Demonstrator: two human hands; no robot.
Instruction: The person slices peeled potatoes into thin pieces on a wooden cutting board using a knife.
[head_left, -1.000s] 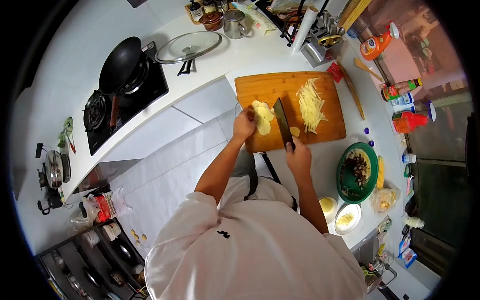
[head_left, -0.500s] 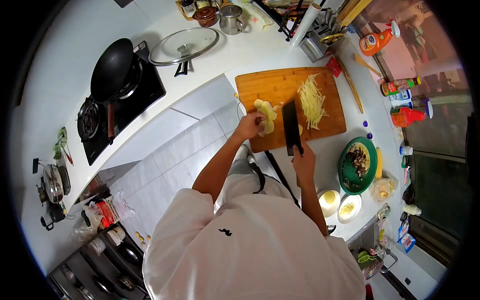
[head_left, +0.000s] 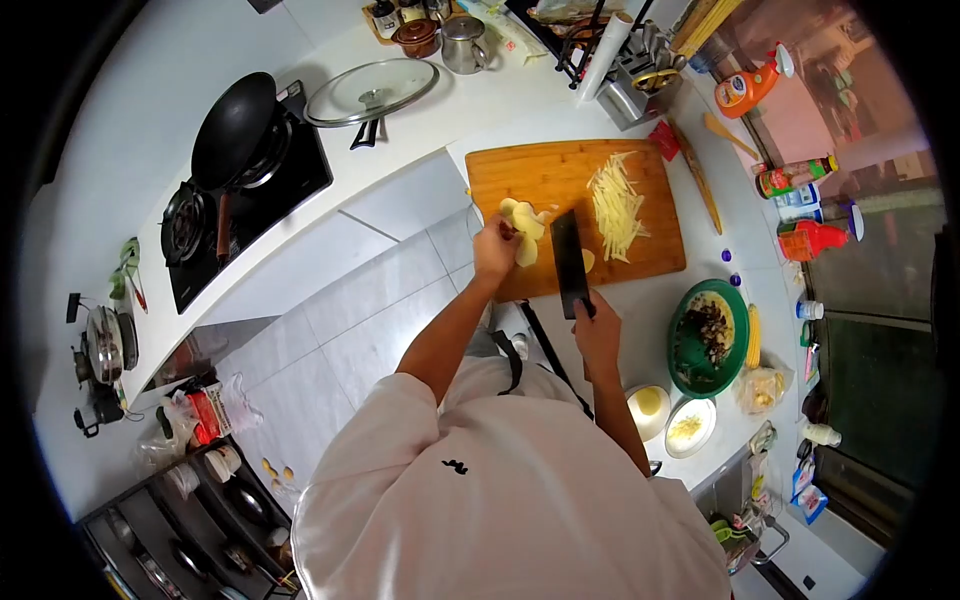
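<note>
My right hand (head_left: 598, 328) is wrapped around the handle of a black-bladed cleaver (head_left: 569, 250), whose blade lies over the wooden cutting board (head_left: 500, 170). On the board's left part are pale yellow potato slices (head_left: 527, 224), overlapping in a loose row. My left hand (head_left: 496, 246) is at their left side, fingers curled and closed on the edge of the slices; the fingertips are partly hidden. A single slice lies just right of the blade, partly covered by it. Farther right rests a pile of thin potato strips (head_left: 617, 208).
Right of the board stand a green bowl (head_left: 690, 375) with dark chopped food, a corn cob (head_left: 753, 335) and a white plate (head_left: 712, 440). A wok (head_left: 232, 130) sits on the stove at left, near a glass lid (head_left: 345, 97). A knife block (head_left: 625, 105) is behind.
My left hand has shifted slightly left and away from me along the potato slices. The cleaver has moved slightly left, showing more of the single slice beside it.
</note>
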